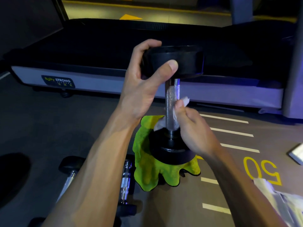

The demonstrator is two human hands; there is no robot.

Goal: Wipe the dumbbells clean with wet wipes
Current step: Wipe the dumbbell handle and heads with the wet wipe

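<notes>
A black dumbbell (171,102) with a knurled chrome handle stands upright on a green cloth (152,171) in the middle of the floor. My left hand (144,82) grips its top weight head, thumb across the front. My right hand (195,130) holds a white wet wipe (184,101) wrapped against the right side of the handle, low down near the bottom head. Part of the wipe hangs out to the left of the handle.
Two more dumbbells (125,182) lie on the floor at lower left, partly hidden by my left forearm. A treadmill base (101,81) runs across behind. White packaging (282,202) lies at lower right near the yellow "50" floor mark.
</notes>
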